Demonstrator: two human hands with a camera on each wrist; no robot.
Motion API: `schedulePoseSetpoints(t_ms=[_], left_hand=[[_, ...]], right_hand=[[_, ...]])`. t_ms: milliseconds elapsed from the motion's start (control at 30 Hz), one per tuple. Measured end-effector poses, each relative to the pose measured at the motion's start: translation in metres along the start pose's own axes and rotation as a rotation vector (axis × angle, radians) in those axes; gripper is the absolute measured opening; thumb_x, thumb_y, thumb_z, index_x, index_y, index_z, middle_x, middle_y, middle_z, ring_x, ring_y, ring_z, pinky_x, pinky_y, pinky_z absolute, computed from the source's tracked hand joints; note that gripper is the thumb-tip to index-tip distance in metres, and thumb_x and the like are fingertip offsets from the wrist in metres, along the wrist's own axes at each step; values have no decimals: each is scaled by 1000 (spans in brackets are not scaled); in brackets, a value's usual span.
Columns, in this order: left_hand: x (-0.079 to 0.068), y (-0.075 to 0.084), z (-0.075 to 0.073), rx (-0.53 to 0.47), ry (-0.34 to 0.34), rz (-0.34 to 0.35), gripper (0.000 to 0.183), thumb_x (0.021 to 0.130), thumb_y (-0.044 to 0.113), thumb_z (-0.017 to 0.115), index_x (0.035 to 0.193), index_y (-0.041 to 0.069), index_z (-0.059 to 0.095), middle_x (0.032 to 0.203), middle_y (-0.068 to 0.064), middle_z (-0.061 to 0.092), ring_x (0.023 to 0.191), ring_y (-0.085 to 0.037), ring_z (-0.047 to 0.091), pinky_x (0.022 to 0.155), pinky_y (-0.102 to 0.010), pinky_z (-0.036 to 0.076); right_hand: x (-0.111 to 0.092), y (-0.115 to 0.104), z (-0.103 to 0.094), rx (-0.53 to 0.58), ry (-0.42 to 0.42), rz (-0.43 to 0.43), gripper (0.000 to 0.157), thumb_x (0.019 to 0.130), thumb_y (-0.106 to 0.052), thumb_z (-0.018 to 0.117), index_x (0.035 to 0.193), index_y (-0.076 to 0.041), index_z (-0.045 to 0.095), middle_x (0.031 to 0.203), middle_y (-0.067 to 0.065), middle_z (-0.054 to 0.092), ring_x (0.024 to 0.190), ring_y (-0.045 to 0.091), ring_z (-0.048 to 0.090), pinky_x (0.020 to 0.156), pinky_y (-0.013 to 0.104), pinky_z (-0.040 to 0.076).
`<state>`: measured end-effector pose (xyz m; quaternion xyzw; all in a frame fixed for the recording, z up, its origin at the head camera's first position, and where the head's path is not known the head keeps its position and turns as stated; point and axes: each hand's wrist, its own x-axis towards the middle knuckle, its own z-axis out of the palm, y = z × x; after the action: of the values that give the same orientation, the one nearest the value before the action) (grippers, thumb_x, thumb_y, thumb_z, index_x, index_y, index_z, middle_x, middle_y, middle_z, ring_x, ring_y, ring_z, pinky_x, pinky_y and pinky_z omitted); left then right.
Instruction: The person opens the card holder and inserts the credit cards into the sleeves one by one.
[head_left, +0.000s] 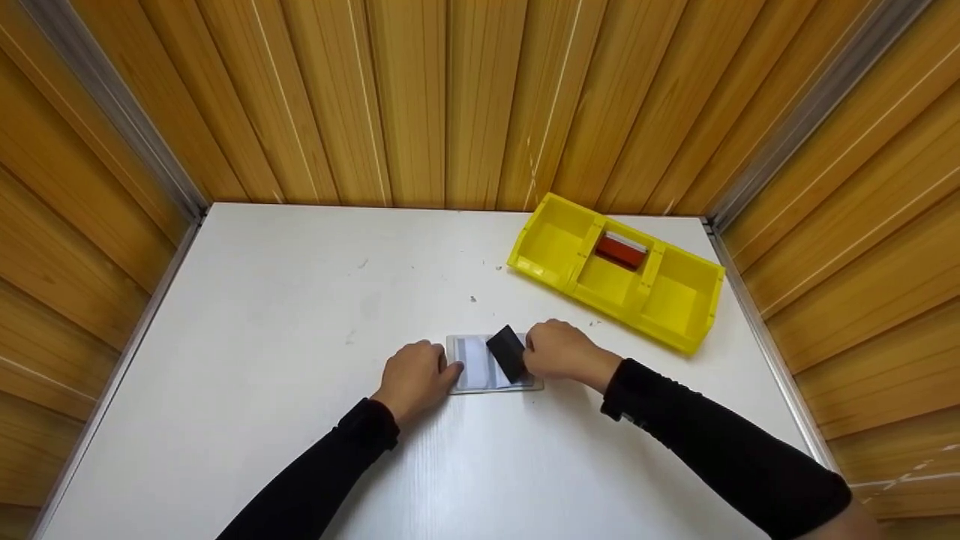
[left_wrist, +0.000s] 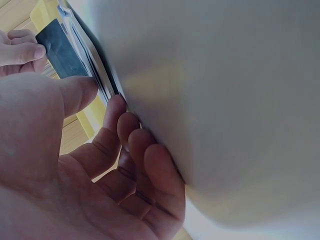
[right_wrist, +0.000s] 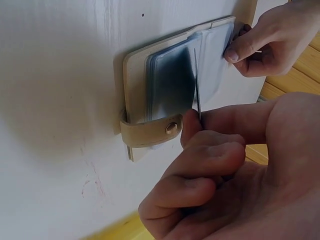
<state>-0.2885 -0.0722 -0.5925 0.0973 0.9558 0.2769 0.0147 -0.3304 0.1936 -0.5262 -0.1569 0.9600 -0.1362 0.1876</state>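
Observation:
An opened card holder (head_left: 471, 365) with clear plastic sleeves lies on the white table, in front of me. My left hand (head_left: 418, 380) pinches its left edge, thumb on top and fingertips along the side. Between thumb and fingers of my right hand (head_left: 564, 351) is a thin black card (head_left: 506, 354), tilted above the holder's right half. Seen edge-on in the right wrist view, the card (right_wrist: 197, 82) stands over the sleeves; I cannot tell whether it touches them. A beige strap (right_wrist: 147, 133) with a metal snap crosses the holder's end nearest the right hand.
At the back right stands a yellow three-compartment tray (head_left: 576, 292), set at an angle. Its middle compartment contains a red and white object (head_left: 621, 250). Wood-patterned walls (head_left: 450, 105) enclose the white table (head_left: 285, 300) at the back and both sides.

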Motion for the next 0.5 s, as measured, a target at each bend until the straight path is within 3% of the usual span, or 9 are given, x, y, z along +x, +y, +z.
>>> schedulePoseSetpoints(t_ms=[500], left_hand=[[0, 3, -3, -8, -11, -18, 34, 101, 36, 76, 76, 15, 66, 74, 0, 63, 73, -18, 58, 66, -38, 47]], right_hand=[[0, -5, 1, 7, -1, -35, 31, 96, -17, 62, 66, -13, 61, 69, 2, 53, 72, 22, 51, 63, 36, 40]])
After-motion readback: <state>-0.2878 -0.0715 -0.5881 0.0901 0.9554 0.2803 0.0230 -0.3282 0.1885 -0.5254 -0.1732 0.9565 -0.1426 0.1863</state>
